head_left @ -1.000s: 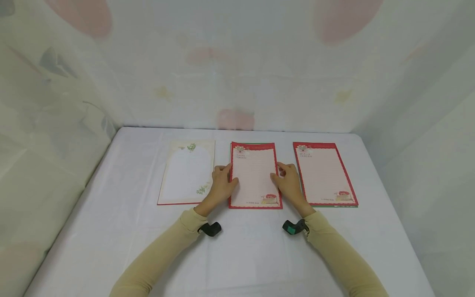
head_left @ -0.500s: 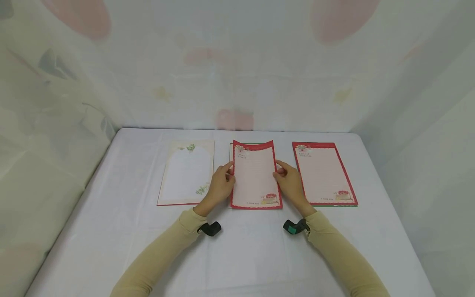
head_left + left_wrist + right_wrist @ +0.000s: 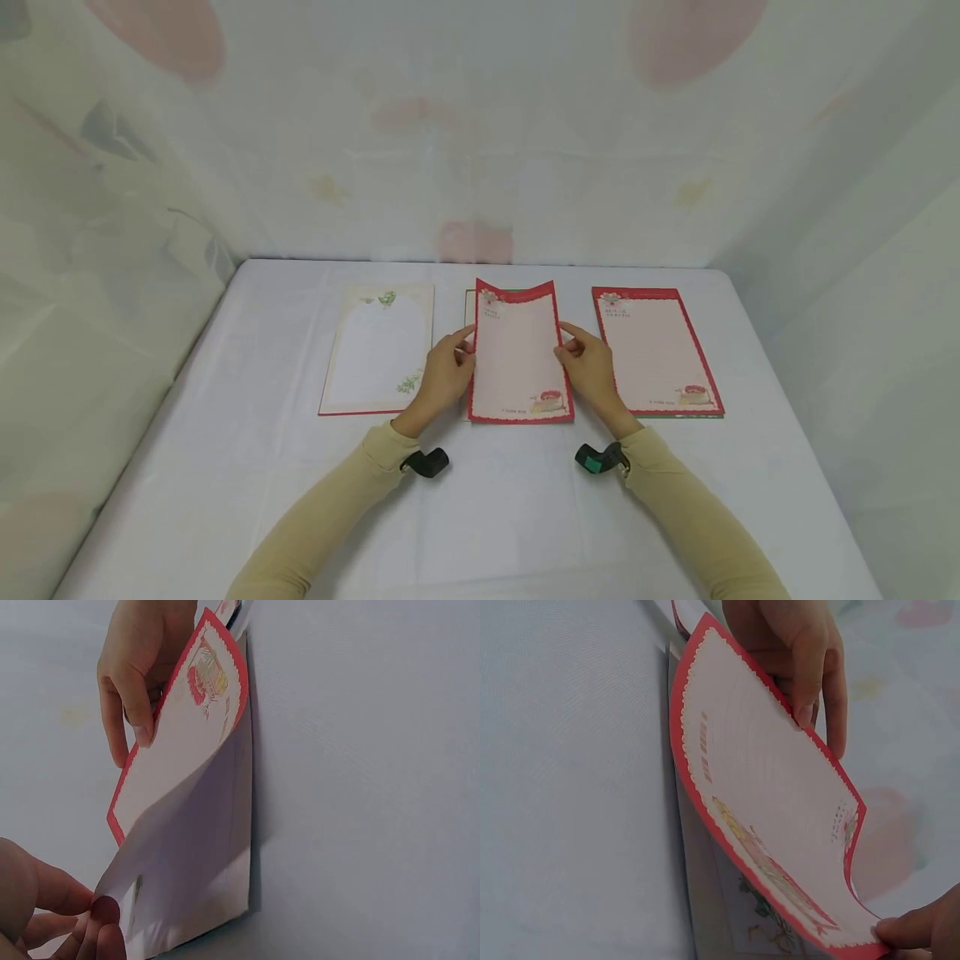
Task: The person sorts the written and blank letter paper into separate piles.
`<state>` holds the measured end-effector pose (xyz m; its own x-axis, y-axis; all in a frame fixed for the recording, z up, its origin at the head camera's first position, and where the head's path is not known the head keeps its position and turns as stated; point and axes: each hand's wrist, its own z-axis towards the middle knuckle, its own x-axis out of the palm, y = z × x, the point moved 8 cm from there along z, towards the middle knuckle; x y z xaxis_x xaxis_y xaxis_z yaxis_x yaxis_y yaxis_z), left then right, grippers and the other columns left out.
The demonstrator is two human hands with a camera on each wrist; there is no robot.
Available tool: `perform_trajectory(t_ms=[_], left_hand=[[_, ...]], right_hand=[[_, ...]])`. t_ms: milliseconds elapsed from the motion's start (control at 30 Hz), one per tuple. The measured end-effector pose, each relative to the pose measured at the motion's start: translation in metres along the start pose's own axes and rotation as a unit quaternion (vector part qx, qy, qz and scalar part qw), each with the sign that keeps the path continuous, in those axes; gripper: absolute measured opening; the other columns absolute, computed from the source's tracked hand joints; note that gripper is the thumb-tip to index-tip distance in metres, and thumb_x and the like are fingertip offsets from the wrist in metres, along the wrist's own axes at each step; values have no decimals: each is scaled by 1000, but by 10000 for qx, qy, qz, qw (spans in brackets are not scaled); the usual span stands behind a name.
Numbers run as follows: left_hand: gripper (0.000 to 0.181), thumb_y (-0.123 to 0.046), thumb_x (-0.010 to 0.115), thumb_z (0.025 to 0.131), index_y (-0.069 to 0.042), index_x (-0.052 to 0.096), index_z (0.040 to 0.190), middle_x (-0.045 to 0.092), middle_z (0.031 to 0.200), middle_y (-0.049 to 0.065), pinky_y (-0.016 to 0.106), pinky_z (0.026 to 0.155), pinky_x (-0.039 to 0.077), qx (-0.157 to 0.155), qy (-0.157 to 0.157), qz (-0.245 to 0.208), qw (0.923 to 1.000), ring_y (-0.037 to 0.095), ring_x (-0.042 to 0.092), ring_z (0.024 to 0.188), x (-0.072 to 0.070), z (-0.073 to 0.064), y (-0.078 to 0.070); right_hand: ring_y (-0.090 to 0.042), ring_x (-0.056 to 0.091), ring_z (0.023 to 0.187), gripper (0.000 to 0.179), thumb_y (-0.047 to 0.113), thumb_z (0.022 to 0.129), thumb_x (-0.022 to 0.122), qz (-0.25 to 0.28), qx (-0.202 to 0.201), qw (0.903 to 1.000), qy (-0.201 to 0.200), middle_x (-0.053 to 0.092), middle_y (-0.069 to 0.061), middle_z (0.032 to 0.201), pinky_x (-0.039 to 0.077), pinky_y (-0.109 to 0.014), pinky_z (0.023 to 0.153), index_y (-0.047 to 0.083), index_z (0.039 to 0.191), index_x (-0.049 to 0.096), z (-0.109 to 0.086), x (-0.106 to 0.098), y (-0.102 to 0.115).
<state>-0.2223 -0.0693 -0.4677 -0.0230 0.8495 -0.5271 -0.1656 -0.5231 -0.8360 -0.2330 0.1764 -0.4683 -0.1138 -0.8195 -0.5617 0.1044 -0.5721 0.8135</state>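
Observation:
Both hands hold a red-bordered sheet of letter paper (image 3: 517, 358) by its long sides, in the middle of the table. The left hand (image 3: 445, 375) pinches its left edge between thumb and fingers, and the right hand (image 3: 590, 372) pinches the right edge. The sheet bows, its sides higher than its middle, as the right wrist view shows. Under it lies other paper (image 3: 761, 915) with a green leaf print, mostly covered; a thin strip of it shows at the sheet's left in the head view.
A cream sheet with green leaves (image 3: 378, 358) lies to the left, red showing along its bottom edge. On the right lies another red-bordered sheet (image 3: 656, 358), green showing beneath it. White cloth covers the table (image 3: 495, 517); patterned curtains (image 3: 480, 150) enclose the back and sides.
The red-bordered sheet has risen off the paper below and curved up along its sides, shifting slightly right. Both thumbs have moved from its face to its edges.

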Motion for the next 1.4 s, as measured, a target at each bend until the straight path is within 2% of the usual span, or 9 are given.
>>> perform_trajectory(t_ms=[267,500,833,1000,1167,1400], left_hand=[[50,2,58,90,-6,56,139,65,99,14,22,68,47,65,-35,-198,9998,20,61,81,5,5,-9],[50,3,57,90,-7,56,139,65,99,14,24,70,48,117,-16,-378,9992,21,62,81,14,11,-22],[51,3,58,90,-8,56,140,65,100,15,23,71,49,303,-118,-612,9976,23,64,83,33,23,-41],[50,1,59,91,-8,55,141,66,101,15,24,74,52,426,-44,-659,9969,24,66,86,47,28,-56],[52,0,60,92,-10,54,142,66,103,14,22,75,52,475,23,-698,9964,22,66,86,63,33,-70],[51,-1,60,92,-11,54,142,66,103,13,18,75,51,522,73,-852,9950,19,66,85,87,38,-82]], right_hand=[[-16,54,70,44,7,90,69,-4,-43,10000,-74,68,-15,84,43,-19,63,10,134,63,3,-11,0],[-19,53,74,46,13,93,68,81,155,9998,-100,67,-14,86,44,-17,61,16,137,60,5,-27,-7],[-9,52,69,46,12,92,70,-5,96,9991,-402,70,-17,88,43,-14,60,17,136,61,11,-64,-14],[-7,50,68,44,15,93,69,5,153,9986,-497,69,-18,90,41,-14,58,17,136,62,11,-85,-21],[-7,50,71,42,21,94,67,-182,323,9975,-606,66,-6,87,42,-13,60,19,136,61,11,-105,-29],[-6,48,70,42,22,94,67,-216,358,9963,-755,57,15,79,42,-12,60,17,136,62,7,-129,-40]])
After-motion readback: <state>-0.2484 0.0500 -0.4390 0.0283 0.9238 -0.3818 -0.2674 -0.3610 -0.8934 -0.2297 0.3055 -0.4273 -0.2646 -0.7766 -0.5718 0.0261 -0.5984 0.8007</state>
